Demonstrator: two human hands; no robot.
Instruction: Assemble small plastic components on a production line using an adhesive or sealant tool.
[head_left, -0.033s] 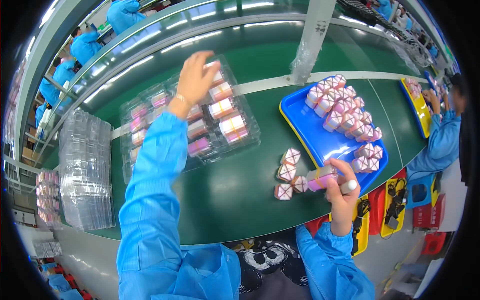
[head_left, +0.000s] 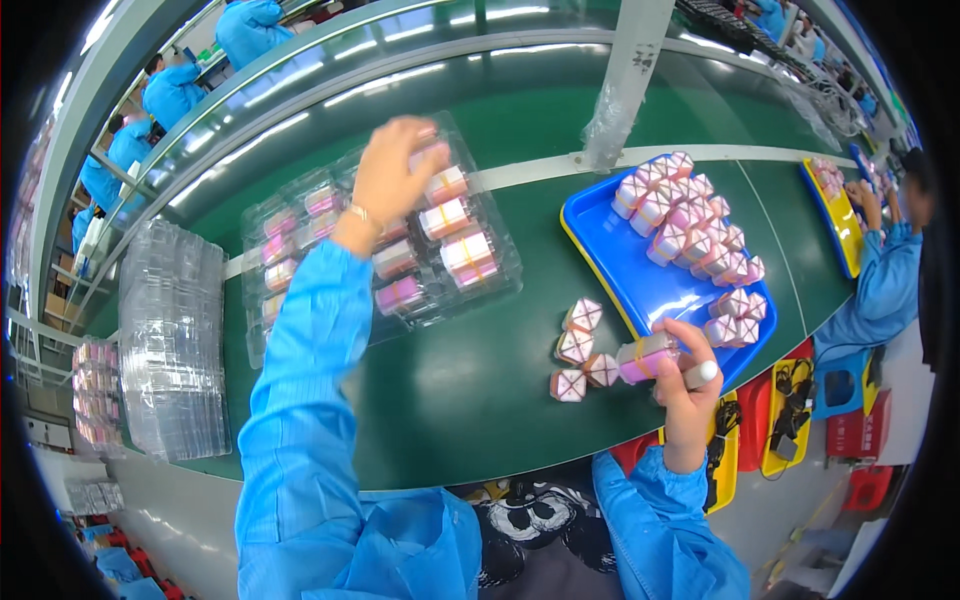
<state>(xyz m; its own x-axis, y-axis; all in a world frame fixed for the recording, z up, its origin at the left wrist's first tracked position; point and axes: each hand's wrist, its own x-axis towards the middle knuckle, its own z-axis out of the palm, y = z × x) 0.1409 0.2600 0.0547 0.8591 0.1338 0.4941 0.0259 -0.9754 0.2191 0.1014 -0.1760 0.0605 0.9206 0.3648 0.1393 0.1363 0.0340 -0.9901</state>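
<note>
My left hand (head_left: 392, 175) is over the far right part of a clear plastic tray (head_left: 508, 262), fingers bent down beside the packs there. Its fingers are smeared by motion, so I cannot tell whether they grip one. Pink-and-white packs with yellow bands, such as this one (head_left: 468, 256), lie in the tray's pockets. My right hand (head_left: 688, 400) is closed around a similar pink pack (head_left: 646, 357), held lengthwise above the table. A white-capped, pen-like stick (head_left: 700, 375) is also in that hand. Several loose packs (head_left: 575, 346) with crossed white ends lie just left of it.
A blue bin (head_left: 608, 262) with more packs stands on the green table (head_left: 440, 420) at right. Stacked clear trays (head_left: 175, 340) stand at the left edge. A post (head_left: 625, 80) rises behind the bin. A co-worker's blue sleeve (head_left: 880, 285) is at far right.
My left hand has shifted slightly nearer and lower over the tray. My right hand still holds the pink pack and the pen-like stick, nearly unmoved.
</note>
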